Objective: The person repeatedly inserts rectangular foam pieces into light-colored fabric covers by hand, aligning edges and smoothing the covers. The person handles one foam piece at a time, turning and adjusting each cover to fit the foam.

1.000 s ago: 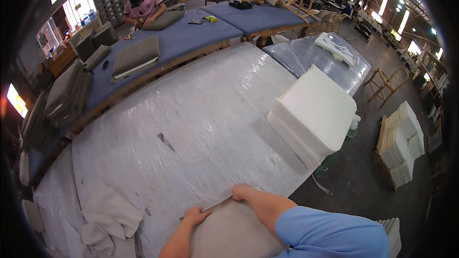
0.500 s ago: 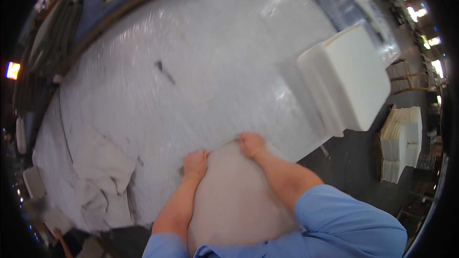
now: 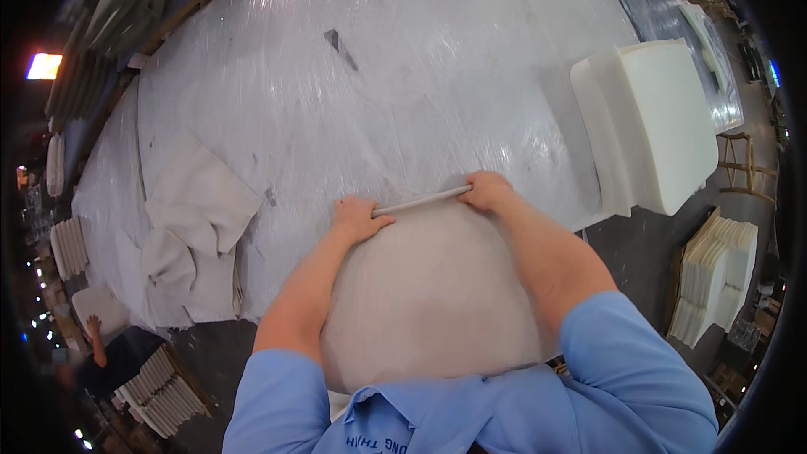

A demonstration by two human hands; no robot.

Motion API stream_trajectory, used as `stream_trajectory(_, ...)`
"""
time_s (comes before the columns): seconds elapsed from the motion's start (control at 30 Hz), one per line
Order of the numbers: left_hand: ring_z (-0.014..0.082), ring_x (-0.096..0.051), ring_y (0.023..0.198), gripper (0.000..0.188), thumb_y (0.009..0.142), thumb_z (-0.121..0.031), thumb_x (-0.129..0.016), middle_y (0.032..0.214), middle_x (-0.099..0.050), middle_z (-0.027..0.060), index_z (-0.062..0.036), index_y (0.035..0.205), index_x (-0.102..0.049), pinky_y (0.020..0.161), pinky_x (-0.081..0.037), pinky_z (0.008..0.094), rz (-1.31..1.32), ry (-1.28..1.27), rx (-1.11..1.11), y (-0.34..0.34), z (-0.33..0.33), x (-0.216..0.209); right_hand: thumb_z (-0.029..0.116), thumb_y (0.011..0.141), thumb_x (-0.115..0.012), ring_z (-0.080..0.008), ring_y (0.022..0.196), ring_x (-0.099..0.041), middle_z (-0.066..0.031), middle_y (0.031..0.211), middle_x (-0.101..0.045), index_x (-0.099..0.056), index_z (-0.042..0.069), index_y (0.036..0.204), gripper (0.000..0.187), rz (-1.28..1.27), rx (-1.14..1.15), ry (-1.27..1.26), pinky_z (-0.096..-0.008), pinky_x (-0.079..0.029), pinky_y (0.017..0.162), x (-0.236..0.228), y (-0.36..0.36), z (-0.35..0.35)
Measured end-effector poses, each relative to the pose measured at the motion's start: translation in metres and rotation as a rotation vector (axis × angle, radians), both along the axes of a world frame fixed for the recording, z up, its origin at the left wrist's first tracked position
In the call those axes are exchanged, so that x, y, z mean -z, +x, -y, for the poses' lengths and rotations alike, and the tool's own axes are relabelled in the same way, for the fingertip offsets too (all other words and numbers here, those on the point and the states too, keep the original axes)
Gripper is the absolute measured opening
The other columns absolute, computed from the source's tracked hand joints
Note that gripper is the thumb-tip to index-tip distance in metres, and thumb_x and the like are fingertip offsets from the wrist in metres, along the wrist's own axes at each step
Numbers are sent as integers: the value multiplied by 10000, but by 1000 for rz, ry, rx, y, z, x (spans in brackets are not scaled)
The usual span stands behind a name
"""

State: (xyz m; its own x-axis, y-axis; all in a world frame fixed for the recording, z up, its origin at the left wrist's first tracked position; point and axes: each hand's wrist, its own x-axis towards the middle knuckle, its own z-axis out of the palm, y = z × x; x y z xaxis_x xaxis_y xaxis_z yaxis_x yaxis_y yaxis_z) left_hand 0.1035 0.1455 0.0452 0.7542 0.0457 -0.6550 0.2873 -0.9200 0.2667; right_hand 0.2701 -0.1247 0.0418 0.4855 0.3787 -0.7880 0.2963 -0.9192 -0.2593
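A beige fabric-covered pad (image 3: pixel 429 303) lies in front of my chest, its near end against my shirt. My left hand (image 3: pixel 356 220) is closed on the left end of its far edge, thumb lying along the fabric. At the right end of that edge, my right hand (image 3: pixel 487 191) is closed with the fabric between its fingers. Between the hands the edge shows as a straight, thick, rolled-looking rim. A bit of white (image 3: pixel 338 403) shows under the pad's near left corner. Beneath the far edge spreads a work table wrapped in clear plastic (image 3: pixel 437 76).
Crumpled beige cloth (image 3: pixel 197 219) lies on the table's left part. At the right edge stand white foam pads (image 3: pixel 672 118) beside beige pieces. More pads (image 3: pixel 714 277) are stacked on the floor at right. Another person's hand (image 3: pixel 94 325) touches a pale pad at lower left.
My hands are farther apart along the pad's far edge, and its rim between them shows more clearly. The whole view has shifted, with the table appearing higher and more to the right.
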Motion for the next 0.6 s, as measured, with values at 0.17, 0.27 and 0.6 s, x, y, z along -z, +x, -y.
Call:
stream_trajectory(0.17,336,-597,1001,419,1009,-476,-577,945,-710,117,-98,931,-743,932,-390,487,187,24,-99,-24,4,26,389,994,-617,-412,1014,-670,-196,1037,-725,-701,56,1021,344,327,189,172,-511,-518,880,21,-23,22)
stream_trajectory(0.27,303,-580,931,376,990,-448,-615,891,-681,86,-110,865,-721,871,-382,463,390,33,-137,-28,7,41,364,999,-614,-434,927,-656,-206,949,-702,-656,33,916,344,400,225,250,-530,-498,804,36,-29,24)
stream_trajectory(0.6,286,-567,891,340,952,-417,-665,834,-637,53,-128,773,-665,841,-377,446,544,48,-189,-21,8,53,368,1001,-597,-437,910,-659,-200,938,-704,-663,49,900,341,322,400,324,-529,-504,784,39,-19,19)
